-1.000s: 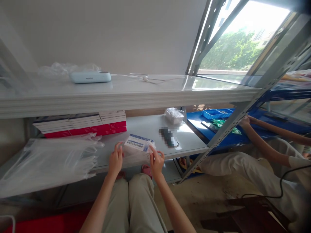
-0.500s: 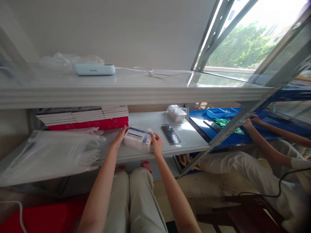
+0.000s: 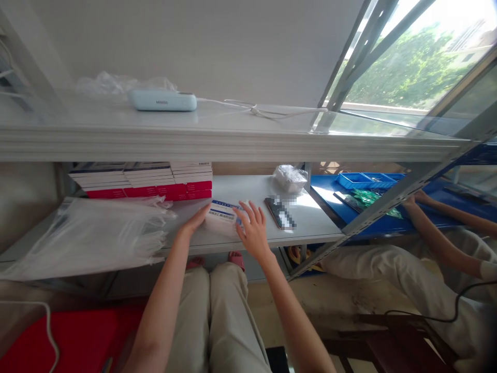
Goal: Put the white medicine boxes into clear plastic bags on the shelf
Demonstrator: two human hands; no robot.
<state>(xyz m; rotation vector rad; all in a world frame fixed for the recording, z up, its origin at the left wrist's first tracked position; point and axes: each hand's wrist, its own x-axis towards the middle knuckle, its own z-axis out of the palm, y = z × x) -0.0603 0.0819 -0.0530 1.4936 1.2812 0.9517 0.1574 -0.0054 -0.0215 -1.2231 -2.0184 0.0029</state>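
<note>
A white and blue box in clear plastic (image 3: 221, 213) sits on the grey shelf between my two hands. My left hand (image 3: 195, 219) lies along the box's left side with its fingers stretched out. Over the right end of the box, my right hand (image 3: 254, 230) has its fingers spread. Whether its fingertips touch the plastic I cannot tell. Left of my left hand is a pile of clear plastic bags (image 3: 104, 233). Behind it stand stacked white boxes with red sides (image 3: 151, 181).
A phone (image 3: 274, 211) and a plastic-wrapped bundle (image 3: 290, 178) are to the right on the shelf. Above runs an upper shelf edge (image 3: 233, 147) carrying a pale blue device (image 3: 163, 100). A metal post (image 3: 373, 210) separates a co-worker's arms (image 3: 438, 228) and blue trays (image 3: 361, 180).
My right hand has loosened from the box and spread its fingers. My left hand stays at the box's left side. The view has shifted slightly.
</note>
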